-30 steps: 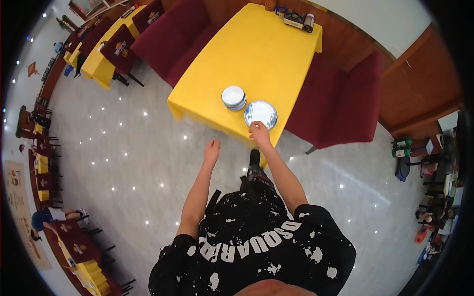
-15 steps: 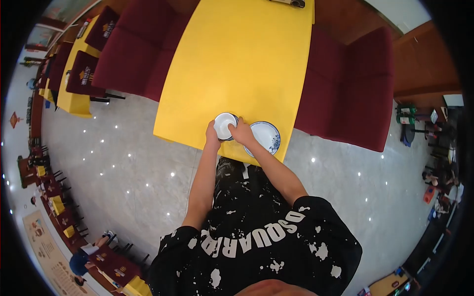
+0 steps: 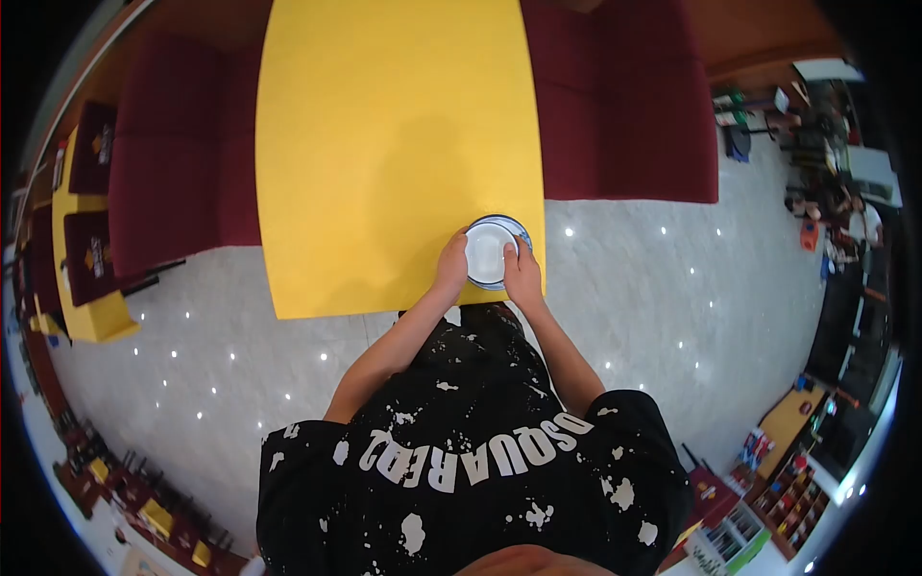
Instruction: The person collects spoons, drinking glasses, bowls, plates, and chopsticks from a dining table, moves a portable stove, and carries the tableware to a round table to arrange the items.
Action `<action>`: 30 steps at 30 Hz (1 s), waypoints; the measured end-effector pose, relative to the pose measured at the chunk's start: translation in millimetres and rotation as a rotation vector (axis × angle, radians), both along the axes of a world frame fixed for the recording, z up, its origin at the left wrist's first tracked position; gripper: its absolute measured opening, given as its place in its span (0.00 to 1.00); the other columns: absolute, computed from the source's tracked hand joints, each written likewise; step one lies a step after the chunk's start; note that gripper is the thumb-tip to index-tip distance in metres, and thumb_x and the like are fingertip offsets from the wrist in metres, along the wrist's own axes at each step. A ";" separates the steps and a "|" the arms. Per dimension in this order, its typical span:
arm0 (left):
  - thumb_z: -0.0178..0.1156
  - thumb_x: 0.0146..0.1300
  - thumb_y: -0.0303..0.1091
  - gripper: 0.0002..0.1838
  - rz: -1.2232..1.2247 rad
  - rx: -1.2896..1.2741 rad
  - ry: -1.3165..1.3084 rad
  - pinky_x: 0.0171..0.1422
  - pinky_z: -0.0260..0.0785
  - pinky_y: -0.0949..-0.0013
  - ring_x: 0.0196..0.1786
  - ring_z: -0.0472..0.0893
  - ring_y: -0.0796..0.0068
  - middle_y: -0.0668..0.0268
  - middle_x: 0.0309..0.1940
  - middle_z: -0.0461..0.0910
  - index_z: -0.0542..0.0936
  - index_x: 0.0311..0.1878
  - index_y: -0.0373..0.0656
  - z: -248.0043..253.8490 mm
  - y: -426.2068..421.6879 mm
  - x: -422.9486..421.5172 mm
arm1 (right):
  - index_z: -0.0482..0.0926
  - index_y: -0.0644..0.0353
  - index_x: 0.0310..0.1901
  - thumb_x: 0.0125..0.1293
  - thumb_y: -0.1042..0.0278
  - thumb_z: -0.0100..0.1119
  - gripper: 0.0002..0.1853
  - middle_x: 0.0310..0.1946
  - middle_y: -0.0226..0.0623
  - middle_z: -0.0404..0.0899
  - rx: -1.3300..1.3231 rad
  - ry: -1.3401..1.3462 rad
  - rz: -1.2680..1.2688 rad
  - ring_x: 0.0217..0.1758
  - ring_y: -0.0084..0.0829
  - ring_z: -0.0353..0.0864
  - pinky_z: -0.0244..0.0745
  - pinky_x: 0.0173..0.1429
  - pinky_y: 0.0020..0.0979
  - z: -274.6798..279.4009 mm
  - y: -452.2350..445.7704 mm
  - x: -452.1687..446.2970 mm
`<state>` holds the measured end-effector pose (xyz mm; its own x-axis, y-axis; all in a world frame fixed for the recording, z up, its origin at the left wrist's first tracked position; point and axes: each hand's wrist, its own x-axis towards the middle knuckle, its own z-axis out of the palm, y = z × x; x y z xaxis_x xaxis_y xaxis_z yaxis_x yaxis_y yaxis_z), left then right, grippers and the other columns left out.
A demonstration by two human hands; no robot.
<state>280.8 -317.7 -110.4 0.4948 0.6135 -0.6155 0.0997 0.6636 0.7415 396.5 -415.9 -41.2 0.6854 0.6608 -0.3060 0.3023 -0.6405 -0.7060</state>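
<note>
A white bowl (image 3: 487, 253) with a dark rim is gripped between both hands near the table's front right corner. My left hand (image 3: 452, 264) closes on its left side, and my right hand (image 3: 521, 273) holds its right side with the thumb over the rim. Below the bowl lies a white plate with a blue pattern (image 3: 522, 233), mostly covered by it. Whether the bowl rests on the plate or hovers just above cannot be made out. Both stand over the yellow tabletop (image 3: 384, 144).
Dark red bench seats flank the table, a left seat (image 3: 178, 144) and a right seat (image 3: 624, 106). Grey shiny floor (image 3: 221, 355) surrounds it. Another yellow table (image 3: 101, 317) with chairs stands far left. A person (image 3: 862, 223) is at the far right.
The bowl has moved right, from beside the plate to over it, with both hands still on it. My view has turned and shifted, so the table appears farther left.
</note>
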 end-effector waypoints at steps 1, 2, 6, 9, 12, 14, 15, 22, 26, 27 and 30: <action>0.41 0.76 0.43 0.27 -0.031 0.026 0.030 0.76 0.57 0.65 0.70 0.70 0.58 0.49 0.67 0.73 0.71 0.68 0.32 -1.0 -4.8 8.3 | 0.71 0.70 0.64 0.79 0.51 0.41 0.28 0.53 0.64 0.79 0.010 -0.003 -0.045 0.59 0.58 0.79 0.72 0.63 0.45 -5.4 -8.7 1.0; 0.41 0.76 0.43 0.27 -0.057 0.055 0.063 0.76 0.57 0.65 0.70 0.70 0.58 0.49 0.67 0.73 0.71 0.68 0.32 1.6 -9.6 16.7 | 0.70 0.70 0.65 0.79 0.51 0.41 0.28 0.54 0.63 0.79 0.021 -0.002 -0.084 0.60 0.57 0.78 0.71 0.64 0.45 -6.1 -14.8 2.0; 0.41 0.76 0.43 0.27 -0.096 0.217 0.183 0.76 0.57 0.64 0.71 0.70 0.56 0.48 0.67 0.73 0.72 0.68 0.32 19.3 -19.1 34.3 | 0.70 0.71 0.65 0.80 0.51 0.39 0.29 0.58 0.62 0.77 0.085 0.054 -0.184 0.63 0.57 0.76 0.68 0.68 0.43 -14.6 -28.4 9.8; 0.41 0.75 0.42 0.27 -0.120 0.290 0.269 0.76 0.58 0.62 0.71 0.70 0.53 0.46 0.66 0.73 0.73 0.66 0.32 30.0 -14.2 39.6 | 0.72 0.69 0.64 0.80 0.51 0.39 0.28 0.55 0.61 0.78 0.176 -0.018 -0.195 0.59 0.57 0.77 0.70 0.65 0.46 -22.5 -29.9 11.7; 0.42 0.75 0.44 0.27 -0.234 0.465 0.332 0.74 0.58 0.63 0.69 0.70 0.56 0.48 0.67 0.72 0.73 0.67 0.33 23.7 -15.9 36.5 | 0.73 0.68 0.62 0.80 0.51 0.40 0.27 0.51 0.60 0.78 0.233 -0.025 -0.219 0.57 0.57 0.77 0.70 0.63 0.48 -25.8 -36.3 14.2; 0.42 0.75 0.44 0.27 -0.378 0.454 0.378 0.74 0.59 0.62 0.70 0.70 0.56 0.50 0.69 0.70 0.73 0.67 0.35 7.4 -6.5 34.3 | 0.74 0.68 0.61 0.80 0.51 0.41 0.27 0.50 0.59 0.78 0.251 -0.005 -0.247 0.57 0.57 0.77 0.70 0.63 0.48 -26.0 -42.1 18.4; 0.42 0.75 0.45 0.27 -0.447 0.449 0.401 0.73 0.60 0.61 0.70 0.70 0.56 0.51 0.70 0.69 0.73 0.68 0.36 -3.8 -1.4 33.1 | 0.74 0.68 0.61 0.79 0.51 0.41 0.26 0.50 0.58 0.78 0.256 0.000 -0.260 0.57 0.56 0.76 0.70 0.63 0.47 -26.1 -43.7 21.7; 0.48 0.72 0.53 0.28 0.027 -0.267 0.414 0.61 0.73 0.56 0.64 0.75 0.63 0.58 0.61 0.76 0.74 0.64 0.42 52.2 8.0 75.1 | 0.77 0.71 0.53 0.78 0.51 0.39 0.27 0.51 0.63 0.78 0.244 0.379 -0.525 0.59 0.60 0.74 0.66 0.65 0.47 -76.3 -49.9 58.0; 0.50 0.73 0.51 0.20 -0.073 -0.350 0.016 0.57 0.78 0.61 0.49 0.84 0.64 0.60 0.44 0.84 0.78 0.48 0.44 49.0 4.0 83.9 | 0.75 0.67 0.62 0.72 0.35 0.40 0.38 0.57 0.64 0.76 0.110 0.553 -0.469 0.66 0.63 0.70 0.61 0.72 0.48 -88.3 -44.1 68.8; 0.49 0.73 0.51 0.20 -0.093 -0.368 0.002 0.58 0.77 0.59 0.49 0.84 0.63 0.59 0.45 0.84 0.78 0.49 0.43 50.8 5.8 89.4 | 0.72 0.65 0.65 0.68 0.30 0.42 0.43 0.59 0.63 0.75 0.050 0.583 -0.527 0.67 0.62 0.68 0.59 0.74 0.48 -96.4 -37.5 66.9; 0.47 0.73 0.51 0.24 -0.151 -0.415 -0.022 0.60 0.78 0.57 0.51 0.85 0.60 0.57 0.48 0.85 0.79 0.53 0.40 30.8 11.4 75.1 | 0.67 0.63 0.70 0.62 0.22 0.44 0.50 0.65 0.64 0.69 -0.097 0.434 -0.432 0.71 0.63 0.63 0.57 0.75 0.50 -116.1 -26.0 53.1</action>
<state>355.9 -306.2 -79.6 0.5759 0.2364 -0.7826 0.2056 0.8847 0.4185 449.6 -441.9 -157.3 0.6842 0.3065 -0.6618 -0.3005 -0.7083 -0.6387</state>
